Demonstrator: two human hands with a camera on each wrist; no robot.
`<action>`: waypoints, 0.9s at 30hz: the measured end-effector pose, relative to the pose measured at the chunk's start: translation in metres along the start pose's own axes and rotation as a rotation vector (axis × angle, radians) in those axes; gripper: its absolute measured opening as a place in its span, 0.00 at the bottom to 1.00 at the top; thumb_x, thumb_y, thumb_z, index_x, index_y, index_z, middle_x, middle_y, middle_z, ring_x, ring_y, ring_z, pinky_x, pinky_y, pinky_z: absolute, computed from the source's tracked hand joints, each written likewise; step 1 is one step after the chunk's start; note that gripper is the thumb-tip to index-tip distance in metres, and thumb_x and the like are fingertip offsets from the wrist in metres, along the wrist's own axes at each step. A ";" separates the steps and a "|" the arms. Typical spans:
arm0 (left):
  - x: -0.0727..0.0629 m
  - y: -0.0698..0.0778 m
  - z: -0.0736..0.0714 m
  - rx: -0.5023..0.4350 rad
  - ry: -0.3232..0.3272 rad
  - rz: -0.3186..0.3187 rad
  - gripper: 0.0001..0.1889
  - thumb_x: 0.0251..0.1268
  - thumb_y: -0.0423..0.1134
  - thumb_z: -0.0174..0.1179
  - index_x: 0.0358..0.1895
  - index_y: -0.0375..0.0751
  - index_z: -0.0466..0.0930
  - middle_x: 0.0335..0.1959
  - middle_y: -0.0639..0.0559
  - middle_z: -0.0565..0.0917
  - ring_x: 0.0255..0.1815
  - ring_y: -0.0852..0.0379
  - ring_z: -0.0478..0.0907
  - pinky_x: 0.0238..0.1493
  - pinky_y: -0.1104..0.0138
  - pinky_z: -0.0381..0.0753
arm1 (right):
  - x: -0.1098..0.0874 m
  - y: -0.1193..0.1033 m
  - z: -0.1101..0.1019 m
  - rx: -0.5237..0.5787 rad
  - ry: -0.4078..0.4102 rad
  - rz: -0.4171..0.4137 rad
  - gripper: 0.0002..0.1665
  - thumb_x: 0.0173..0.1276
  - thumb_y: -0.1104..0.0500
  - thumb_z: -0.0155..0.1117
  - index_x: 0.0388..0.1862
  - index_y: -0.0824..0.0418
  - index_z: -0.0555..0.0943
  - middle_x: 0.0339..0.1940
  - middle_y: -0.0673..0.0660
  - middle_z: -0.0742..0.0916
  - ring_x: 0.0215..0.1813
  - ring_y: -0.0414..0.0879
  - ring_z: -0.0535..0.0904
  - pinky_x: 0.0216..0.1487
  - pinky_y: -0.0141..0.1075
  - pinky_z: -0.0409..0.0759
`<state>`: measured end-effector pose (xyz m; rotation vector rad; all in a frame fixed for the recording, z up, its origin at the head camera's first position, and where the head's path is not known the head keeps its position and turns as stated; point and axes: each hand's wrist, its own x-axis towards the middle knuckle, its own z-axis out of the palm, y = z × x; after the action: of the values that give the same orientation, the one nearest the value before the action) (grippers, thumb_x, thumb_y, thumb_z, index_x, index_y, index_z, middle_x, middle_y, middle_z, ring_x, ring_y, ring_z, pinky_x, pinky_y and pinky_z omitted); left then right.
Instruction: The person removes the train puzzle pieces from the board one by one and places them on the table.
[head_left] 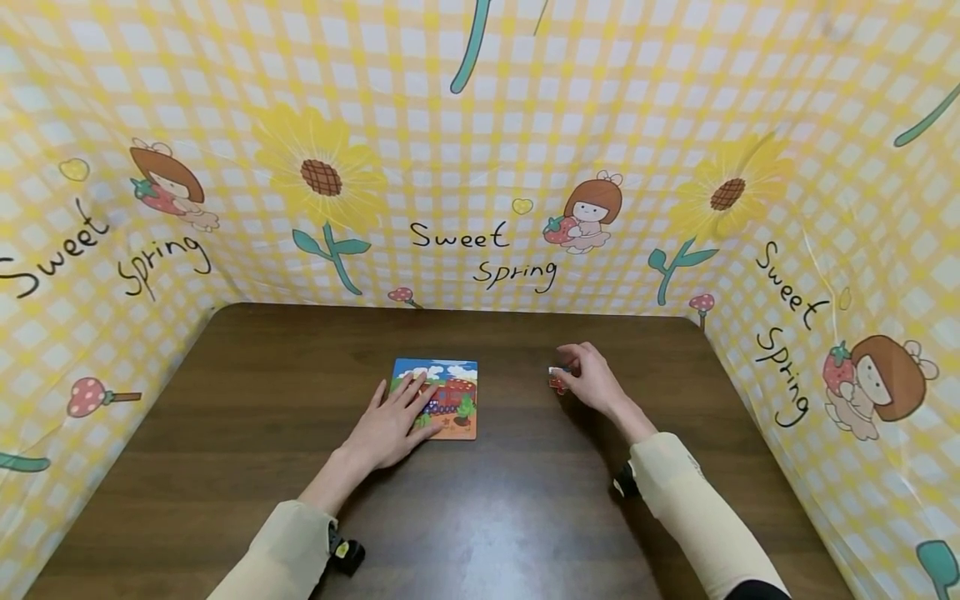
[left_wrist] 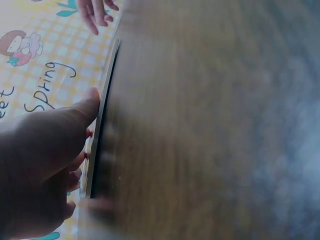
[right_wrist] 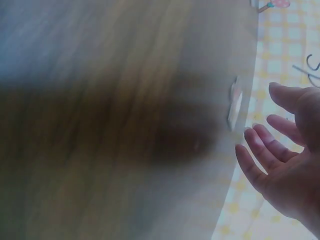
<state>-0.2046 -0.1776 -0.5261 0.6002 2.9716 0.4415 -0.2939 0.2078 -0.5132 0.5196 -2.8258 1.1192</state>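
Observation:
A square, colourful picture board [head_left: 465,398], like a jigsaw, shows a blue sky, clouds, a red building and a potted plant. My left hand [head_left: 386,427] rests on its left part with straight, spread fingers and hides some of the picture. From the side, in the left wrist view, the board's thin edge [left_wrist: 102,112] shows by the thumb. Farther right, a small reddish and white piece that looks like a puzzle piece [head_left: 557,382] lies on the table. Over it is my right hand [head_left: 596,385]; the right wrist view shows its loosely bent fingers [right_wrist: 251,167] apart from the piece.
The brown wooden table [head_left: 495,500] carries the board and the piece. A yellow checked cloth [head_left: 480,192] with flowers and cartoon figures encloses it at the back and both sides. Small black devices [head_left: 347,557] sit at both wrists.

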 end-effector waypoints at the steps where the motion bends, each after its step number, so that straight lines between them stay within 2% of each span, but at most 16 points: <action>1: 0.000 0.000 -0.001 -0.002 0.000 0.001 0.38 0.87 0.60 0.54 0.89 0.45 0.61 0.92 0.40 0.56 0.93 0.34 0.51 0.89 0.29 0.46 | 0.001 -0.003 0.000 0.012 -0.008 0.002 0.30 0.80 0.55 0.71 0.72 0.72 0.79 0.55 0.67 0.84 0.50 0.55 0.86 0.53 0.47 0.86; 5: -0.002 0.000 -0.004 -0.010 -0.007 -0.001 0.40 0.87 0.60 0.54 0.89 0.43 0.59 0.92 0.39 0.55 0.93 0.35 0.50 0.89 0.30 0.45 | 0.004 -0.016 0.004 0.089 -0.044 0.021 0.33 0.80 0.57 0.71 0.76 0.71 0.76 0.58 0.70 0.83 0.45 0.55 0.91 0.44 0.41 0.90; 6: -0.003 0.000 -0.005 -0.012 -0.006 -0.004 0.41 0.86 0.60 0.55 0.89 0.42 0.59 0.92 0.39 0.55 0.93 0.35 0.51 0.89 0.30 0.45 | 0.005 -0.025 0.004 0.101 -0.063 0.046 0.34 0.79 0.60 0.71 0.78 0.72 0.74 0.60 0.72 0.83 0.47 0.59 0.92 0.45 0.43 0.92; 8: -0.005 -0.002 -0.007 -0.009 0.002 -0.018 0.42 0.85 0.61 0.56 0.89 0.41 0.58 0.92 0.39 0.56 0.93 0.35 0.52 0.90 0.31 0.45 | 0.007 -0.031 0.007 0.111 -0.073 0.056 0.35 0.79 0.60 0.72 0.79 0.71 0.74 0.64 0.72 0.85 0.54 0.62 0.91 0.49 0.46 0.93; 10: -0.006 -0.005 -0.008 -0.006 0.011 -0.032 0.43 0.84 0.63 0.57 0.89 0.41 0.59 0.92 0.38 0.57 0.93 0.36 0.53 0.90 0.31 0.46 | 0.010 -0.037 0.010 0.101 -0.076 0.057 0.35 0.79 0.60 0.72 0.80 0.69 0.74 0.66 0.71 0.86 0.62 0.63 0.88 0.58 0.50 0.91; 14: -0.008 -0.011 -0.008 -0.004 0.014 -0.052 0.45 0.83 0.65 0.57 0.89 0.41 0.58 0.92 0.39 0.57 0.93 0.36 0.53 0.90 0.31 0.47 | 0.017 -0.048 0.017 0.069 -0.082 0.026 0.34 0.80 0.59 0.72 0.79 0.69 0.75 0.65 0.69 0.88 0.68 0.64 0.86 0.69 0.58 0.84; 21: -0.009 -0.015 -0.006 -0.008 0.019 -0.040 0.44 0.83 0.65 0.57 0.89 0.41 0.60 0.91 0.38 0.58 0.93 0.35 0.53 0.89 0.30 0.49 | 0.026 -0.068 0.038 0.056 -0.123 -0.030 0.34 0.79 0.58 0.73 0.78 0.68 0.75 0.64 0.67 0.89 0.67 0.62 0.86 0.71 0.57 0.83; 27: -0.010 -0.014 -0.007 -0.010 0.024 -0.039 0.43 0.84 0.63 0.57 0.88 0.41 0.61 0.91 0.38 0.59 0.92 0.35 0.54 0.88 0.30 0.50 | 0.031 -0.086 0.059 0.104 -0.158 -0.065 0.33 0.78 0.60 0.74 0.78 0.67 0.76 0.63 0.66 0.89 0.66 0.60 0.86 0.71 0.56 0.84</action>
<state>-0.2014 -0.1957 -0.5230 0.5390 2.9962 0.4636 -0.2907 0.1012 -0.4949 0.7340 -2.8682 1.2709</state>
